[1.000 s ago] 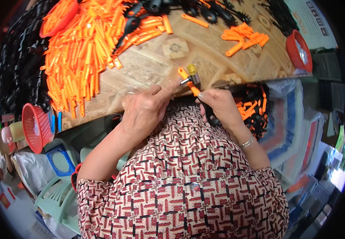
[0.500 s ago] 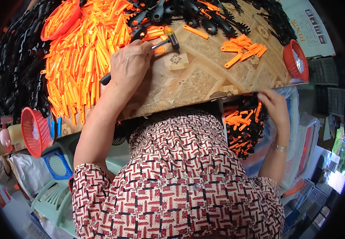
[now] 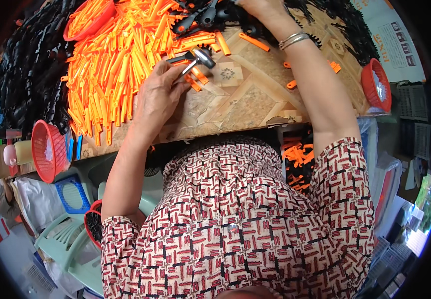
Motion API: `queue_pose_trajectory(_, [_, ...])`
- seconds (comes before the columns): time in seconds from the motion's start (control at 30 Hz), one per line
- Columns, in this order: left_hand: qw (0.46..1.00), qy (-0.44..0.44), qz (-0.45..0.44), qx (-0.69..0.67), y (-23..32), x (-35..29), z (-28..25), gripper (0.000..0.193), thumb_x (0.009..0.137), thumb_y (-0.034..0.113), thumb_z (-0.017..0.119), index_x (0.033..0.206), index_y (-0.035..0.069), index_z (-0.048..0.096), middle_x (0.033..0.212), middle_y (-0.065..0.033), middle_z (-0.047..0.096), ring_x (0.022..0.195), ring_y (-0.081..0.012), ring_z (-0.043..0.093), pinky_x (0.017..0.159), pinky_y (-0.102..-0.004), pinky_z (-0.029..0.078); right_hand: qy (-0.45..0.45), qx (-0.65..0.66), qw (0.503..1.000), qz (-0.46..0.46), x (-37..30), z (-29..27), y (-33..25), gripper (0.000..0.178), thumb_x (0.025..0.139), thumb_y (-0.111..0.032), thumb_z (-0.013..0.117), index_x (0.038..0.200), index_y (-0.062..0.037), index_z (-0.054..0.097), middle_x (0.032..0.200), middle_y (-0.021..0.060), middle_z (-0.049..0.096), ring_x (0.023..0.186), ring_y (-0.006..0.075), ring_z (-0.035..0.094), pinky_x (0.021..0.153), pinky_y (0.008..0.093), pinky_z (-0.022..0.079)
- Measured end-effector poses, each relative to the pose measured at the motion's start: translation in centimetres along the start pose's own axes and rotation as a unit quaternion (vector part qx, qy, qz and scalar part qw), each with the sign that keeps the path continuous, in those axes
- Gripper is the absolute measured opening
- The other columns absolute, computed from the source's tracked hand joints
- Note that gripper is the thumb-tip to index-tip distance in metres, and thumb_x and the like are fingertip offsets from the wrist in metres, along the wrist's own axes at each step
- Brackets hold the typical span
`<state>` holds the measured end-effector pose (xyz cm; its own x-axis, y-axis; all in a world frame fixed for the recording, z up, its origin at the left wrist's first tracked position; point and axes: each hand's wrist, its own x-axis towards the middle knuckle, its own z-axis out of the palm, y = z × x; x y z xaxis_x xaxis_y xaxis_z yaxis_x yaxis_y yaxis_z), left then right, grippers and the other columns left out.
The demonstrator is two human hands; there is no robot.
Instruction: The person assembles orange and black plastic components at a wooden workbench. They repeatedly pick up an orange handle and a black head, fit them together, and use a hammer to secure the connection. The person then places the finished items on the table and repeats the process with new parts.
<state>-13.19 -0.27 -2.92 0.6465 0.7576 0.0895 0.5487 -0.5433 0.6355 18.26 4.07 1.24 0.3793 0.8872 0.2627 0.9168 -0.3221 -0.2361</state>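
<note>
left hand (image 3: 159,94) was curled closed around a hammer (image 3: 204,58), its head was over the patterned tabletop (image 3: 255,99) near piled orange handles (image 3: 118,70), right hand (image 3: 262,7) was at the black utensil parts (image 3: 208,17), fingers partly cut off, its openness and any hold could not be told

Handles (image 3: 110,74) are orange, utensils (image 3: 208,17) black, baskets (image 3: 51,169) red, the shirt (image 3: 230,199) cream with red and black dashes.
</note>
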Motion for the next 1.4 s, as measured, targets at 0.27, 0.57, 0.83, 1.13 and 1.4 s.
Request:
queue_pose_trajectory(0.27, [0.997,-0.011,0.054,0.046,-1.1,0.9,-0.1,0.027,0.088,0.013,0.076,0.114,0.008,0.075,0.11,-0.0101,0.061,0.097,-0.0268,0.066,0.086,-0.0358,0.053,-0.098,-0.044,0.992,-0.064,-3.5,-4.7,5.1,0.029,0.087,-0.028,0.068,0.103,-0.0041,0.073,0.091,0.0169,0.071,0.082,0.0302,0.067,0.074,0.0418,0.052])
queue_pose_trajectory(0.57, [0.991,-0.046,0.127,0.02,-0.1,1.2,-0.7,0.019,0.093,0.013,0.07,0.109,0.002,0.069,0.093,-0.0101,0.065,0.084,-0.021,0.066,0.076,-0.0347,0.052,-0.337,0.561,0.716,0.245,-26.2,-6.4,3.9,0.018,0.103,-0.014,0.057,0.112,-0.0006,0.066,0.075,0.003,0.069,0.057,0.0083,0.064,0.051,0.0197,0.049])
queue_pose_trajectory(0.83, [0.957,-0.241,0.117,-0.107,4.8,1.1,0.9,0.016,0.096,0.014,0.067,0.107,0.003,0.068,0.074,-0.0117,0.062,0.069,-0.0187,0.059,0.067,-0.0348,0.048,-0.28,0.598,0.683,0.313,-29.7,-4.3,1.4,0.019,0.102,-0.014,0.059,0.102,0.0032,0.067,0.07,0.0065,0.067,0.052,0.0099,0.061,0.047,0.0216,0.046])
queue_pose_trajectory(1.13, [0.929,-0.299,0.213,-0.041,7.0,2.7,3.9,0.023,0.094,0.023,0.066,0.1,0.0,0.067,0.083,-0.0224,0.065,0.082,-0.0415,0.064,0.073,-0.0464,0.049,-0.284,0.579,0.689,0.33,-31.7,-4.0,1.4,0.026,0.104,-0.021,0.059,0.095,0.0015,0.069,0.063,0.0026,0.062,0.045,0.0069,0.054,0.043,0.0208,0.043])
queue_pose_trajectory(1.4, [0.933,-0.243,0.26,-0.048,8.2,2.6,4.6,0.019,0.089,0.014,0.072,0.101,0.001,0.067,0.097,-0.0178,0.061,0.091,-0.0384,0.063,0.077,-0.0449,0.049,-0.304,0.581,0.685,0.316,-31.8,-3.6,1.4,0.029,0.105,-0.022,0.057,0.1,0.0031,0.069,0.065,0.0057,0.065,0.048,0.0097,0.059,0.045,0.0221,0.046])
